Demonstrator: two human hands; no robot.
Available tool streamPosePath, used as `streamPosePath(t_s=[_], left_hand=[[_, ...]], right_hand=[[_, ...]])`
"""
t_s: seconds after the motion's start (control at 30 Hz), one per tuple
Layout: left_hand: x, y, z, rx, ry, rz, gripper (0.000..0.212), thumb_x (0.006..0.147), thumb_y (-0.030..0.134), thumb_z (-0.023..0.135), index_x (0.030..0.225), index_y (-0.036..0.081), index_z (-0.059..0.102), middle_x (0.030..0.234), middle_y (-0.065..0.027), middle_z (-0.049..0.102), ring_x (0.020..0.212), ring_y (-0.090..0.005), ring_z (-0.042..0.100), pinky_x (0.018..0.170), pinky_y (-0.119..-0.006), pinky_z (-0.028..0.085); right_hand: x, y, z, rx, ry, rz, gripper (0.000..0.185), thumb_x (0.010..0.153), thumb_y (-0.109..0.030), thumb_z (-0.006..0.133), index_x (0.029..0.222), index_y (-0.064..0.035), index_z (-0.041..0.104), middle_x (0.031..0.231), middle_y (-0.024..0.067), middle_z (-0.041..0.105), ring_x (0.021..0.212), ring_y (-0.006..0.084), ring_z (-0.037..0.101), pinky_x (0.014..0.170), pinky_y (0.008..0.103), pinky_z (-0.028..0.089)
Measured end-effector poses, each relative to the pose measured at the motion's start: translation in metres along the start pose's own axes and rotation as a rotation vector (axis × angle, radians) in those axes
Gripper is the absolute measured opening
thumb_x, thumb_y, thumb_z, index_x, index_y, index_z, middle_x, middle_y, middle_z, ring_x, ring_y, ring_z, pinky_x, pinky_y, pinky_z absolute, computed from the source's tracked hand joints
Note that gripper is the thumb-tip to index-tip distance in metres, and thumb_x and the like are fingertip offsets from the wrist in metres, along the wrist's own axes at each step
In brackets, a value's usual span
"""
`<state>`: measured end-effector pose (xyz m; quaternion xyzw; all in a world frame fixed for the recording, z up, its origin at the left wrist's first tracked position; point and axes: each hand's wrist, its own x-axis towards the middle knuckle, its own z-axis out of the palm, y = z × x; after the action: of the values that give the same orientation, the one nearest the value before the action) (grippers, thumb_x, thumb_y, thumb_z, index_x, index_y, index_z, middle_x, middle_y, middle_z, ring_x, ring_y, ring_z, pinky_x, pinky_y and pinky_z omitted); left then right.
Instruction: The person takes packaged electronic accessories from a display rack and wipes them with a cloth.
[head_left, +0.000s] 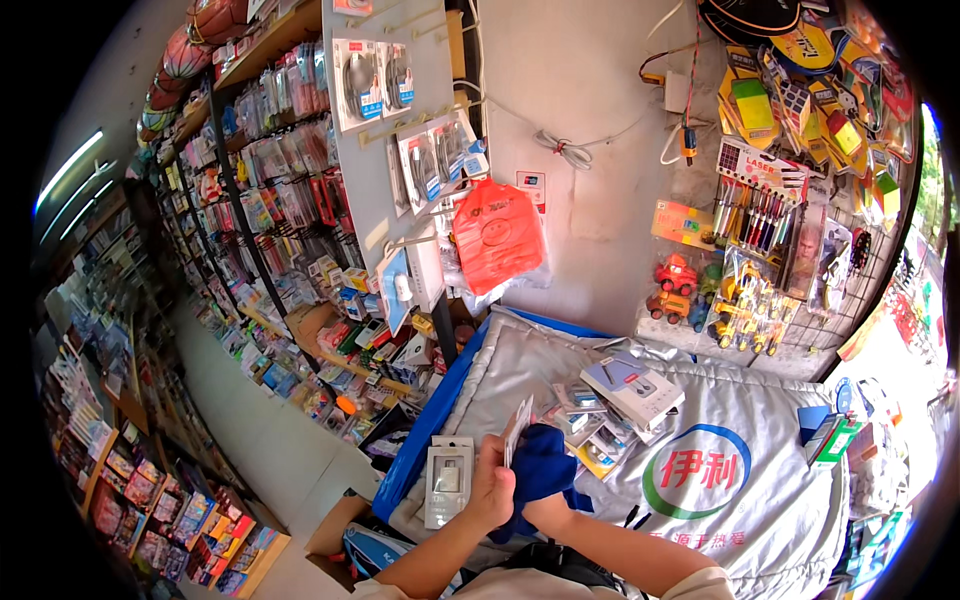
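Observation:
My left hand (493, 484) grips a thin flat package (517, 430), held upright and seen nearly edge-on. A dark blue cloth (541, 465) is bunched in my right hand (547, 512) and lies against the package; it hides most of my right fingers. To the left of my hands, a boxed charger (448, 482) rests on the silver insulated cover (780, 420). Beyond the cloth lies a loose pile of small blister packs (600, 442). A larger white and lilac box (634, 386) leans over that pile.
A panel with hooks (375, 165) holds packaged cables and a red plastic bag (499, 236). Shelves of hanging goods (285, 157) run along an aisle (262, 427) at left. Toys hang on a wire rack (825, 315) at right. An open cardboard box (330, 536) stands at lower left.

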<state>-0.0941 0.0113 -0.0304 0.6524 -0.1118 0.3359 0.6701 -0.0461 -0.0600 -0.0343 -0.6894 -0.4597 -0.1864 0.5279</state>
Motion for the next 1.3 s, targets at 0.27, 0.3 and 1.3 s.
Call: streamPosePath(t_s=[0.27,0.3,1.3], left_hand=[[0.005,0.006,-0.016,-0.052,-0.104,-0.098,0.042,0.087,0.046,0.039,0.087,0.004,0.037,0.124,-0.0141,0.039,0.088,-0.0109,0.037,0.081,-0.024,0.029],[0.006,0.006,-0.016,-0.111,-0.127,-0.064,0.041,0.087,0.045,0.039,0.087,0.004,0.037,0.124,-0.0139,0.039,0.085,-0.0101,0.036,0.078,-0.023,0.030],[-0.009,0.013,-0.023,-0.218,-0.009,-0.235,0.074,0.074,0.062,0.049,0.110,-0.001,0.036,0.116,-0.0091,0.043,0.102,-0.0125,0.040,0.088,-0.027,0.031]], right_hand=[[-0.003,0.004,-0.013,0.126,0.017,0.152,0.013,0.063,-0.010,0.059,0.074,-0.0048,0.055,0.070,0.0085,0.050,0.061,0.0249,0.050,0.052,0.0319,0.039],[-0.004,0.005,-0.017,0.074,-0.019,0.122,0.012,0.062,-0.009,0.059,0.073,-0.0046,0.055,0.069,0.0074,0.050,0.058,0.0242,0.049,0.051,0.0321,0.039],[-0.015,0.005,-0.014,0.467,-0.060,0.569,0.016,0.074,-0.005,0.050,0.090,-0.0031,0.052,0.078,0.0066,0.052,0.072,0.0173,0.051,0.062,0.0285,0.041]])
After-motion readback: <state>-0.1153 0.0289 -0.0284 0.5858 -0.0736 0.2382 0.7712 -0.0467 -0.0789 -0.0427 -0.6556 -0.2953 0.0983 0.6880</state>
